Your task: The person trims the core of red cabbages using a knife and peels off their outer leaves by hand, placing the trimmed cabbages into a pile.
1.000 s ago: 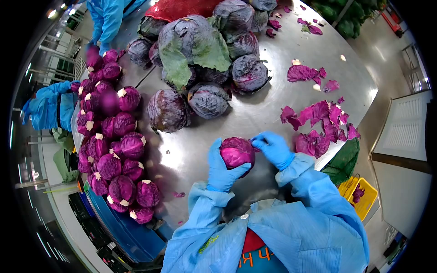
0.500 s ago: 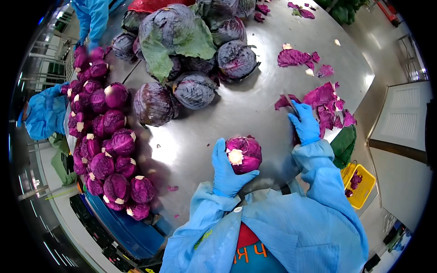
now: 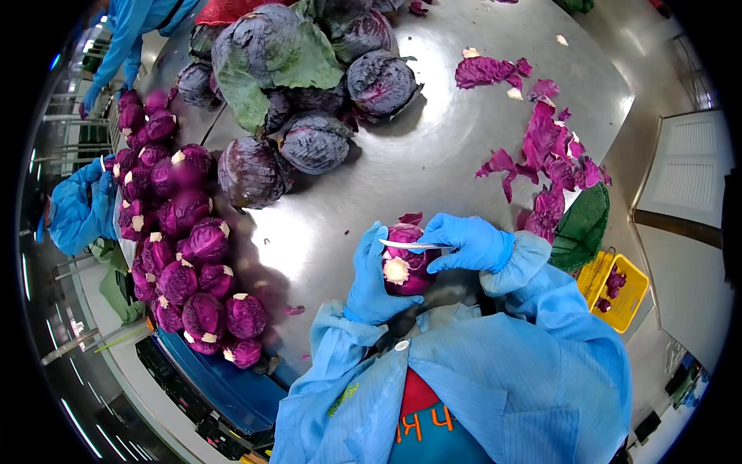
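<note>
A trimmed red cabbage point(image 3: 413, 280) rests near the front of the steel table, its pale cut stem turned toward me. My left hand point(image 3: 369, 282), in a blue glove, is wrapped around the cabbage's left side and underside. In my gloved right hand point(image 3: 468, 243) is a knife point(image 3: 406, 245), its thin blade pointing left across the upper part of the cabbage. A loose purple leaf edge sticks up behind the blade. The fingers hide most of the knife's handle.
Untrimmed red cabbages point(image 3: 317, 142) lie at the back, with peeled ones point(image 3: 205, 317) piled along the left. Purple leaf scraps point(image 3: 549, 147) cover the right side. Beyond the edge are a green net bag point(image 3: 583, 224) and a yellow basket point(image 3: 638, 282). Two people in blue work at left.
My right hand has come from the leaf scraps on the right to the cabbage, bringing the knife over it. My left hand still holds the cabbage. The view has shifted slightly.
</note>
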The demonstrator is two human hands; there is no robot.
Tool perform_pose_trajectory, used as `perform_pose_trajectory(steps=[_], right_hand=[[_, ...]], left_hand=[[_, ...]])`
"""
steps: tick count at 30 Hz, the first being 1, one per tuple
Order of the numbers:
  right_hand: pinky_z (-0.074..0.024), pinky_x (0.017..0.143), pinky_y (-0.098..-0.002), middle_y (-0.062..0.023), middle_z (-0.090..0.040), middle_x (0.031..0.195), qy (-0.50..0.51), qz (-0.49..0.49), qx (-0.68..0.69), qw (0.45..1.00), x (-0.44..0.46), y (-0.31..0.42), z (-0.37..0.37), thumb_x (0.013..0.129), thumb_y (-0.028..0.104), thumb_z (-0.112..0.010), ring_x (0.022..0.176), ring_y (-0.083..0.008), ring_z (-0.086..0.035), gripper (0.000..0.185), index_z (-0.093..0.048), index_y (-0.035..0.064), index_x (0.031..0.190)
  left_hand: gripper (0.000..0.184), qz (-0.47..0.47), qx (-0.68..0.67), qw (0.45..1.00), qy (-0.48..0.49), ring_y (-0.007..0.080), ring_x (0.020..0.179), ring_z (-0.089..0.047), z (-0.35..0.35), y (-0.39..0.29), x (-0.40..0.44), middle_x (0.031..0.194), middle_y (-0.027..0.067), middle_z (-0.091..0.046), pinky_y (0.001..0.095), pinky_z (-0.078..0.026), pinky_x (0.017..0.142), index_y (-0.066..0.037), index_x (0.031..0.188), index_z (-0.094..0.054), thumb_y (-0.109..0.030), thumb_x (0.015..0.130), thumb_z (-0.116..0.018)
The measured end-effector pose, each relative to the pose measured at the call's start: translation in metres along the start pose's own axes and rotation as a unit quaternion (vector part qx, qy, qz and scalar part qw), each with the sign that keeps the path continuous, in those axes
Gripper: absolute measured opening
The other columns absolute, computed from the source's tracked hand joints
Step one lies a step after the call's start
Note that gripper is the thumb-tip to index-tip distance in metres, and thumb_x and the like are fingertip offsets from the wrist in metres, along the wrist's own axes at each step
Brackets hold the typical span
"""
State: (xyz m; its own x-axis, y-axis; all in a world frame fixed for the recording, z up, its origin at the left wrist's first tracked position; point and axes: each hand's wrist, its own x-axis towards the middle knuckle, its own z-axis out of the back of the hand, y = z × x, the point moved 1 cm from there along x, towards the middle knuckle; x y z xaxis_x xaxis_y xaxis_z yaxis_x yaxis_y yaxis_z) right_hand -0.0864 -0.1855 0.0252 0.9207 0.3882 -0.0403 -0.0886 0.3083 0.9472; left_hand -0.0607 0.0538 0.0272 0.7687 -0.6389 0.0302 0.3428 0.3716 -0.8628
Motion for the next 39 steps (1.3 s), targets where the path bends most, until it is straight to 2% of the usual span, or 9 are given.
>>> perform_pose_trajectory(steps=[3, 9, 19, 23, 29, 33, 34, 37, 39], right_hand=[[-0.0492, 0.067, -0.0318, -0.0054, -0.059, 0.099, 0.014, 0.04, -0.033, 0.999, 0.005, -0.002, 0.004, 0.076, 0.035, -0.078, 0.079, -0.0216, -0.061, 0.046, -0.066, 0.0131, 0.114], [-0.0481, 0.062, -0.0367, -0.0042, -0.057, 0.094, 0.076, 0.004, -0.113, 0.991, 0.012, 0.001, 0.012, 0.079, 0.044, -0.072, 0.076, -0.0244, -0.061, 0.043, -0.061, 0.0124, 0.106], [-0.0515, 0.068, -0.046, -0.0072, -0.057, 0.107, 0.157, 0.077, -0.167, 0.97, 0.002, 0.001, 0.011, 0.075, 0.027, -0.074, 0.087, -0.0341, -0.063, 0.041, -0.055, 0.0159, 0.109], [-0.0512, 0.063, -0.0458, -0.0078, -0.06, 0.094, 0.126, 0.042, -0.185, 0.974, -0.006, -0.001, 0.009, 0.077, 0.024, -0.071, 0.076, -0.0356, -0.063, 0.031, -0.056, 0.0153, 0.103], [-0.0509, 0.059, -0.0445, -0.0086, -0.061, 0.088, 0.157, 0.077, -0.174, 0.969, -0.013, -0.008, 0.012, 0.082, 0.026, -0.065, 0.073, -0.0343, -0.063, 0.018, -0.057, 0.0138, 0.093], [-0.0494, 0.059, -0.0413, -0.0102, -0.062, 0.08, 0.134, -0.048, -0.132, 0.981, -0.036, 0.012, 0.02, 0.085, 0.033, -0.067, 0.069, -0.0346, -0.059, 0.023, -0.058, 0.0144, 0.094], [-0.0479, 0.056, -0.0366, -0.0103, -0.058, 0.069, 0.108, -0.05, -0.078, 0.99, -0.045, 0.011, 0.021, 0.085, 0.028, -0.069, 0.059, -0.029, -0.058, 0.019, -0.06, 0.0118, 0.087], [-0.0485, 0.056, -0.0352, -0.0098, -0.06, 0.072, 0.008, -0.097, 0.05, 0.994, -0.07, -0.002, 0.037, 0.085, 0.024, -0.07, 0.061, -0.0233, -0.061, 0.019, -0.059, 0.0091, 0.082], [-0.047, 0.055, -0.0326, -0.0076, -0.058, 0.07, -0.111, -0.206, 0.024, 0.972, -0.08, -0.014, 0.048, 0.081, 0.021, -0.073, 0.059, -0.0189, -0.058, 0.019, -0.06, 0.0073, 0.078]], left_hand=[[0.121, -0.014, -0.001, 1.0, -0.002, 0.0393, 0.136, -0.033, -0.003, 0.005, 0.001, 0.147, 0.0228, -0.029, 0.0451, -0.03, 0.112, -0.003, 0.146, -0.025, -0.029, 0.049, -0.093], [0.122, -0.017, -0.002, 1.0, 0.005, 0.0385, 0.135, -0.035, -0.001, 0.009, 0.003, 0.146, 0.0229, -0.03, 0.0444, -0.032, 0.111, -0.002, 0.146, -0.025, -0.035, 0.051, -0.094], [0.116, -0.1, 0.032, 0.994, 0.033, 0.0417, 0.135, -0.034, -0.002, 0.002, 0.017, 0.145, 0.0216, -0.037, 0.0505, -0.026, 0.113, -0.005, 0.143, -0.037, -0.025, 0.044, -0.093], [0.104, -0.097, 0.066, 0.992, 0.041, 0.0415, 0.131, -0.041, 0.0, -0.005, 0.022, 0.141, 0.0222, -0.042, 0.0492, -0.031, 0.11, -0.002, 0.139, -0.04, -0.025, 0.05, -0.09], [0.105, -0.097, 0.042, 0.992, 0.065, 0.041, 0.132, -0.039, 0.002, -0.014, 0.031, 0.141, 0.0228, -0.042, 0.0548, -0.026, 0.112, -0.006, 0.142, -0.038, -0.025, 0.052, -0.088], [0.114, -0.044, 0.026, 0.999, -0.008, 0.0395, 0.131, -0.04, -0.006, -0.003, 0.024, 0.142, 0.021, -0.039, 0.0447, -0.03, 0.112, -0.002, 0.142, -0.035, -0.027, 0.047, -0.093], [0.122, -0.005, 0.009, 1.0, 0.007, 0.0362, 0.131, -0.039, -0.001, -0.001, 0.021, 0.144, 0.0201, -0.035, 0.0414, -0.031, 0.111, 0.0, 0.144, -0.03, -0.03, 0.046, -0.094], [0.124, 0.092, -0.019, 0.995, -0.023, 0.0393, 0.134, -0.033, -0.004, 0.001, 0.015, 0.146, 0.0214, -0.034, 0.0438, -0.028, 0.113, 0.001, 0.146, -0.026, -0.031, 0.046, -0.093], [0.127, 0.104, -0.015, 0.994, -0.036, 0.0388, 0.133, -0.033, -0.006, -0.002, 0.016, 0.146, 0.0215, -0.032, 0.0433, -0.027, 0.113, 0.002, 0.146, -0.024, -0.032, 0.046, -0.094]])
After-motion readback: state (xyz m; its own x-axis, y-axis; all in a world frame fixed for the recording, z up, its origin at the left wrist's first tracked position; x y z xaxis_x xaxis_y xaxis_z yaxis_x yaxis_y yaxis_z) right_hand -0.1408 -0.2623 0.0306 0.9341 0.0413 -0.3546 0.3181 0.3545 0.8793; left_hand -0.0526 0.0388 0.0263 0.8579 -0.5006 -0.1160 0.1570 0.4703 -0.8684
